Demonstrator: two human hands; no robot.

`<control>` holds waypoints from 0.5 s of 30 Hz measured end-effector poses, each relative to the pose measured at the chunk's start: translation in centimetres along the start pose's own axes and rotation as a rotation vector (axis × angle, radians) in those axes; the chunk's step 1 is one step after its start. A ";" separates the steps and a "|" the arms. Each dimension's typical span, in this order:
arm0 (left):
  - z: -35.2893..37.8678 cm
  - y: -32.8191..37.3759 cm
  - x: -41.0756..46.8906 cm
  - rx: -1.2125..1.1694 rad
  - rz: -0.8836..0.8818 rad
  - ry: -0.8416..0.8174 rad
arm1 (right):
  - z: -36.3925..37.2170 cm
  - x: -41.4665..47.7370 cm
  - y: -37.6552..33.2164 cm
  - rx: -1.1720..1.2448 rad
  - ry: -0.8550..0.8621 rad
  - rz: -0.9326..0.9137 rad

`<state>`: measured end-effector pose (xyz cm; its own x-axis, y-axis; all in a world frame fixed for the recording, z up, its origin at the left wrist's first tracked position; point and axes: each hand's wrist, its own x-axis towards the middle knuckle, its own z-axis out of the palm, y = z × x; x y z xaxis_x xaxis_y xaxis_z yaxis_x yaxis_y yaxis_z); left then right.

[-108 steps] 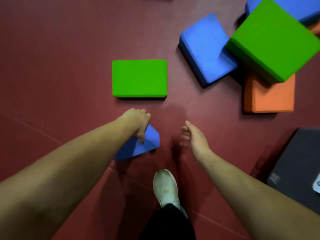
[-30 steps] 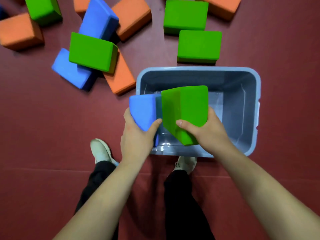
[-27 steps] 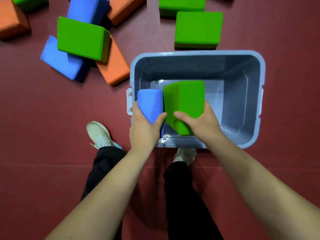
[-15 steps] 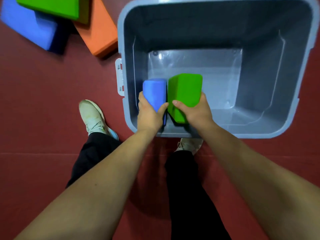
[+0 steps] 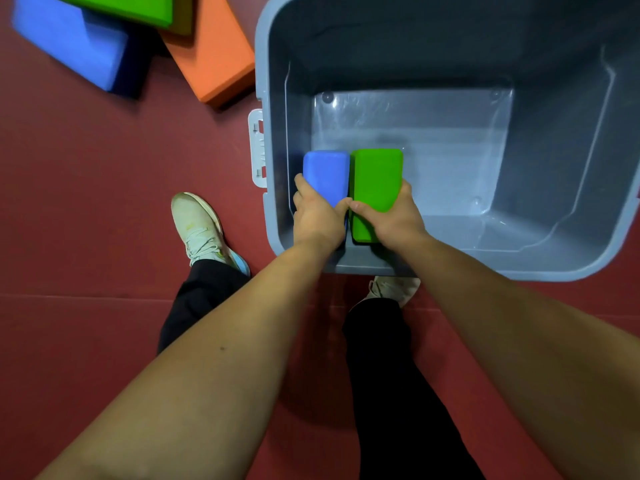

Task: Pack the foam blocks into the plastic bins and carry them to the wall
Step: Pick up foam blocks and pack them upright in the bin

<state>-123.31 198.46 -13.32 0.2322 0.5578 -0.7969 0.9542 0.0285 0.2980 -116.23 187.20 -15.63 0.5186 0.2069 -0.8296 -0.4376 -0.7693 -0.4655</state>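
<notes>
A grey plastic bin [image 5: 571,265] stands on the red floor in front of me. Inside it, near the left wall, a blue foam block [image 5: 325,174] and a green foam block [image 5: 376,178] stand on edge side by side, touching. My left hand [image 5: 317,220] grips the blue block from its near end. My right hand [image 5: 398,220] grips the green block the same way. Both hands reach down over the bin's near rim. The blocks' lower ends are hidden behind my hands.
Left of the bin lie an orange block [image 5: 211,53], a blue block [image 5: 72,43] and a green block [image 5: 121,6] stacked on them. My two white shoes [image 5: 202,226] stand close to the bin's near rim. The bin has a white latch [image 5: 258,147] on its left side.
Both hands have lowered the blue and green blocks deeper into the bin, toward its bottom near the left wall. Earlier the blocks were picked off the floor and carried over the bin.
</notes>
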 end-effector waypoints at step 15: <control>-6.0 3.2 -1.7 0.124 -0.058 -0.229 | -2.4 -1.4 -6.8 -0.229 -0.010 0.110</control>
<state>-121.82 202.59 -7.81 0.2000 0.3554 -0.9131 0.9796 -0.0547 0.1933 -112.25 190.72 -10.57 0.4691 0.1198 -0.8750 -0.3124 -0.9042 -0.2912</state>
